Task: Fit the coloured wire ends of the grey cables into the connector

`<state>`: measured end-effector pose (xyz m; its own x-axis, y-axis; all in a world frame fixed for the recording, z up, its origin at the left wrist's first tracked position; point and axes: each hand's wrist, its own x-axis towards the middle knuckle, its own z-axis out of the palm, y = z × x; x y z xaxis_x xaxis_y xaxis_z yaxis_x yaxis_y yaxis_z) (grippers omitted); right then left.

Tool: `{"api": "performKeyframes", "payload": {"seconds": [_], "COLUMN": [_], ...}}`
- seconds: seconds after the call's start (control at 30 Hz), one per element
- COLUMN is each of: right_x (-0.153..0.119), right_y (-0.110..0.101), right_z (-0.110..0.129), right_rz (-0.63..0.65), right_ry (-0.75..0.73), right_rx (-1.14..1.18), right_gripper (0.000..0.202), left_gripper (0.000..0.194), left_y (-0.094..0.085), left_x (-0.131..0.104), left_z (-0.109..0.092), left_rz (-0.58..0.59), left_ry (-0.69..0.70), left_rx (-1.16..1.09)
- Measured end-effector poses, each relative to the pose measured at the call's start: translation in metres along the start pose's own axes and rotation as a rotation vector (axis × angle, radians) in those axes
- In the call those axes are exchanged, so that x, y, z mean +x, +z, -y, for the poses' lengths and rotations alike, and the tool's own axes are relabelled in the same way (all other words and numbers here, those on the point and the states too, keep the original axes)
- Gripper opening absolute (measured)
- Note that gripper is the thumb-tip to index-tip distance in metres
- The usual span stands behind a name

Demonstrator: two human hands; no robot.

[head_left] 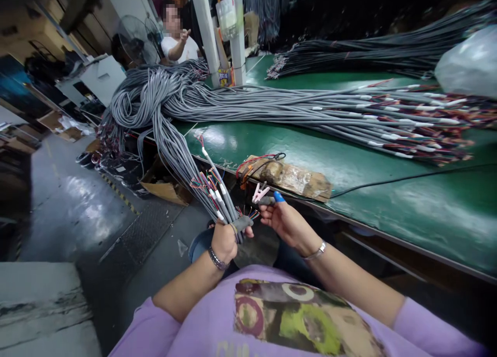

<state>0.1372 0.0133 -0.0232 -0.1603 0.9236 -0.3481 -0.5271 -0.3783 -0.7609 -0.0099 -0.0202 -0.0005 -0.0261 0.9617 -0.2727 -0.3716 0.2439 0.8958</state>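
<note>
My left hand point(227, 239) is closed round a bundle of grey cables point(184, 160) near their ends. A grey cover wraps its thumb. White sleeves point(218, 197) and thin coloured wires point(207, 180) stick out above this hand, at staggered heights. To the right, my right hand point(285, 219) is turned partly palm up with its fingers curled together. It wears a blue cover on one fingertip and a grey one on another. Those fingertips meet beside a pink clip point(260, 193) at the table edge; what they pinch, if anything, is hidden.
A taped wooden board point(298, 178) with red and black wires lies along the green table's point(380, 191) edge. More grey cables point(248, 103) stretch across the table, black cables point(361, 51) behind. A co-worker point(180, 41) is beyond the post point(237, 46). An open carton point(165, 188) is below left.
</note>
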Motion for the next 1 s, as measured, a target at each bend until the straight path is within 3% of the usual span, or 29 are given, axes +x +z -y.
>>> {"api": "performKeyframes", "payload": {"seconds": [0.1, 0.3, 0.7, 1.0], "right_x": [0.008, 0.017, 0.025, 0.012], "right_y": [0.002, 0.013, 0.022, 0.013], "right_z": [0.009, 0.013, 0.003, 0.011], "right_rz": [0.098, 0.217, 0.088, 0.249], "right_ry": [0.031, -0.093, -0.087, 0.05], "right_rx": [0.019, 0.032, 0.181, 0.245], "right_gripper": [0.038, 0.041, 0.047, 0.048], "left_gripper": [0.022, 0.021, 0.026, 0.017], "left_y": [0.004, 0.011, 0.019, 0.013], "left_x": [0.005, 0.016, 0.018, 0.006], "left_z": [-0.007, -0.009, -0.004, -0.005], "left_rz": [0.067, 0.119, 0.109, 0.077], "left_ry": [-0.044, -0.081, -0.108, -0.027], "left_rx": [-0.017, -0.052, -0.011, 0.0]}}
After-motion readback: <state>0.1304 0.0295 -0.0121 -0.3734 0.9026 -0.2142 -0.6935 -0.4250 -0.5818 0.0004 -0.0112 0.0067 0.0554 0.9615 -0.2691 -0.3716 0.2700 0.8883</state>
